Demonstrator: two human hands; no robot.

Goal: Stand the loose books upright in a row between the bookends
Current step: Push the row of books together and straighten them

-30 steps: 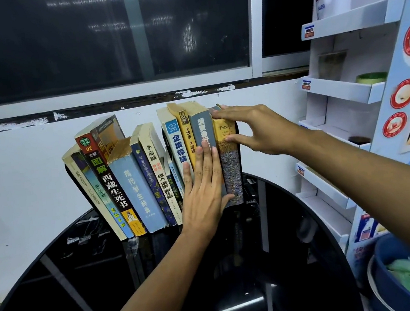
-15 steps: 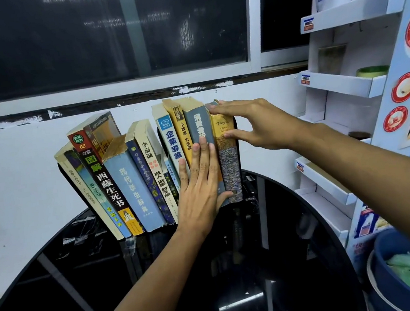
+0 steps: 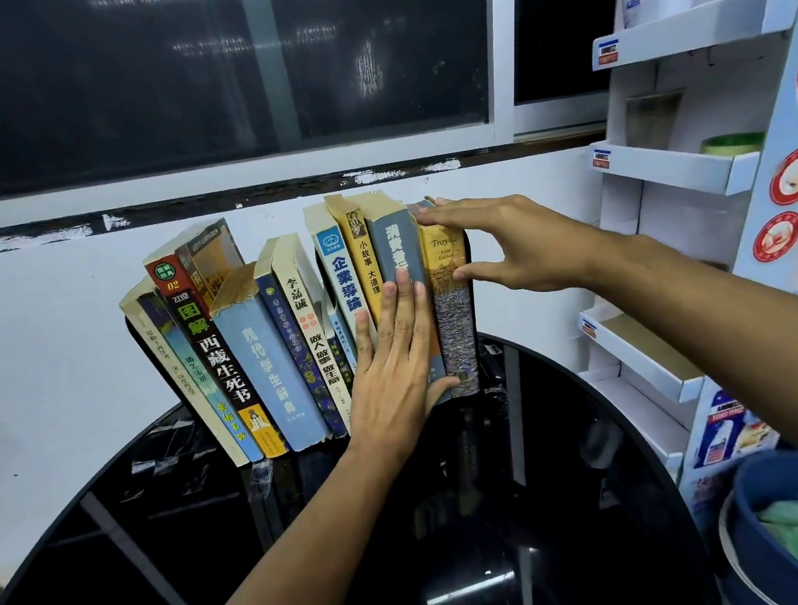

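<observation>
Books (image 3: pixel 263 346): a row stands on the black worktop (image 3: pixel 459 517), in the middle of the frame, by the white wall.
Left books: they lean to the left, against a dark bookend (image 3: pixel 137 337) that peeks out behind them.
Right books: they stand almost straight.
Gold book (image 3: pixel 451 306): last on the right of the row, upright, touching the grey book (image 3: pixel 401 248) next to it.
Right bookend (image 3: pixel 468 265): only a thin dark edge shows behind the gold book.
Left hand (image 3: pixel 397 371): flat and open, fingers together, pressed on the spines of the right books, low down.
Right hand (image 3: pixel 504 247): spread wide, fingers on top of the gold book, thumb on its right side.
Shelves (image 3: pixel 669 175): white, at the right of the frame.
Bin (image 3: pixel 758 550): blue, lower right corner.
</observation>
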